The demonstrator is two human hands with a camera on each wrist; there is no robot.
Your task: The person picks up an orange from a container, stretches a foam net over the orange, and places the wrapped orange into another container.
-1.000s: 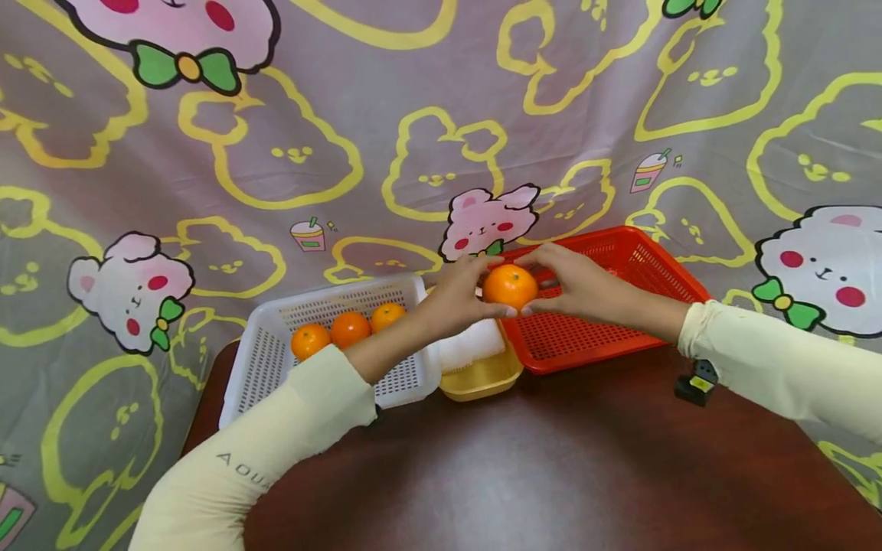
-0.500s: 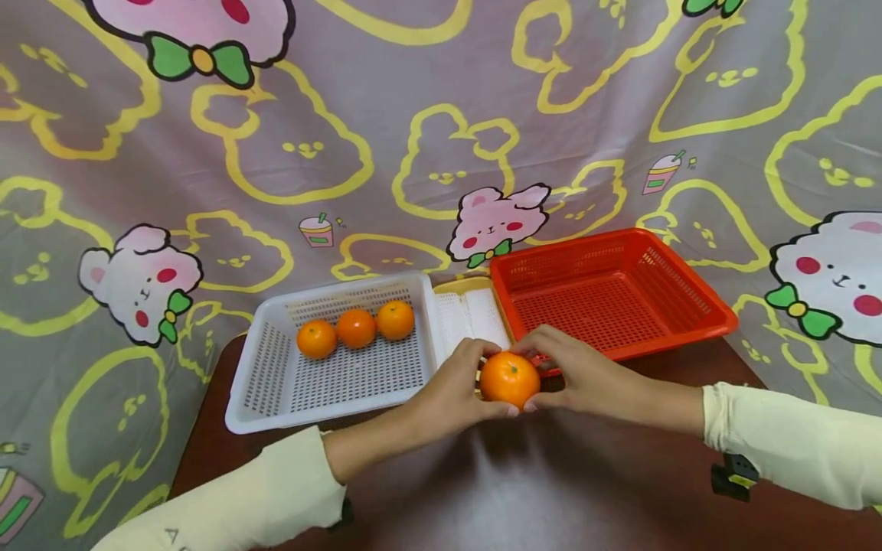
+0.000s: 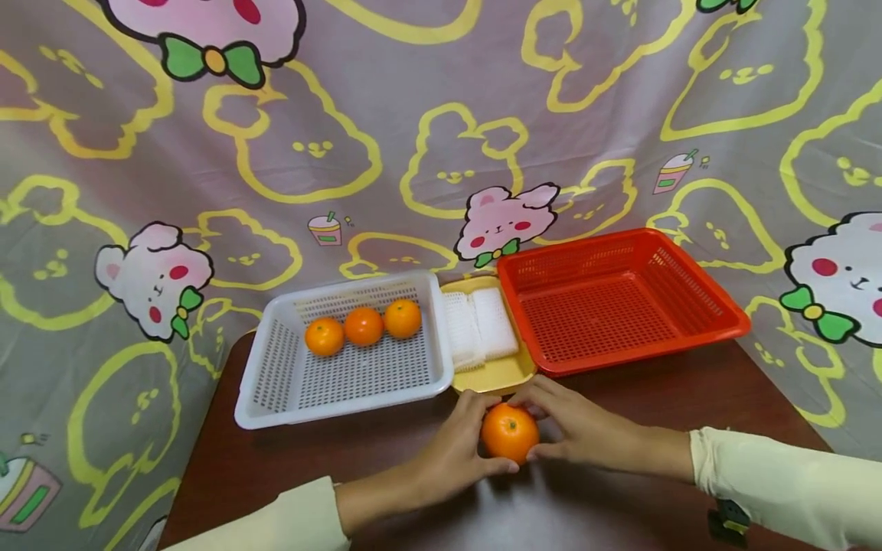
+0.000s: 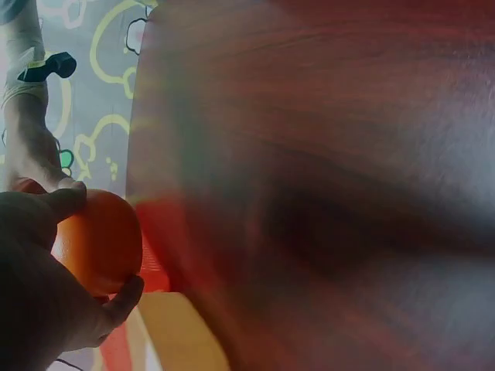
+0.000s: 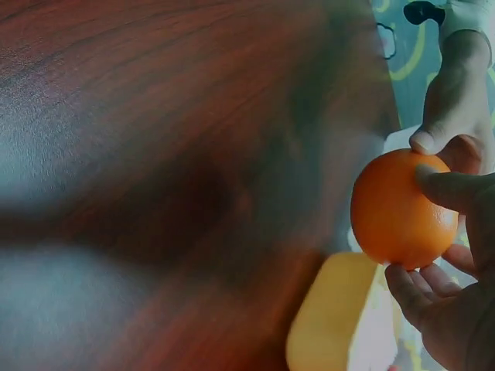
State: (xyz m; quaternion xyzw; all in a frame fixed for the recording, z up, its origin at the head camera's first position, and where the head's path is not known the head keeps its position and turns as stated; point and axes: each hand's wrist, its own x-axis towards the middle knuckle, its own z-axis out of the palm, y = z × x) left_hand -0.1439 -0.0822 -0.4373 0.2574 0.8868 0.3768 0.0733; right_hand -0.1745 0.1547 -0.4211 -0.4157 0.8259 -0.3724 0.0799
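Observation:
Between both hands is an orange (image 3: 510,433), its stem end facing up in the head view. From the left, my left hand (image 3: 451,444) grips it with thumb in front and fingers behind. My right hand (image 3: 586,428) holds its other side the same way. In the left wrist view the orange (image 4: 104,241) sits between the left thumb and fingers. The right wrist view shows the orange (image 5: 402,209) pinched by right thumb and fingers. Several fingers are hidden behind the fruit. Whether it touches the table cannot be told.
Behind left, a white basket (image 3: 344,398) contains three oranges (image 3: 364,327). A yellow tray (image 3: 492,376) beside it bears white foam net sleeves (image 3: 482,325). At right stands a red basket (image 3: 599,321). All are on a dark wooden table (image 3: 386,436) before a patterned curtain (image 3: 386,153).
Both hands have brought the orange toward the person and down, from above the yellow tray to in front of it. The tray and foam sleeves now show fully.

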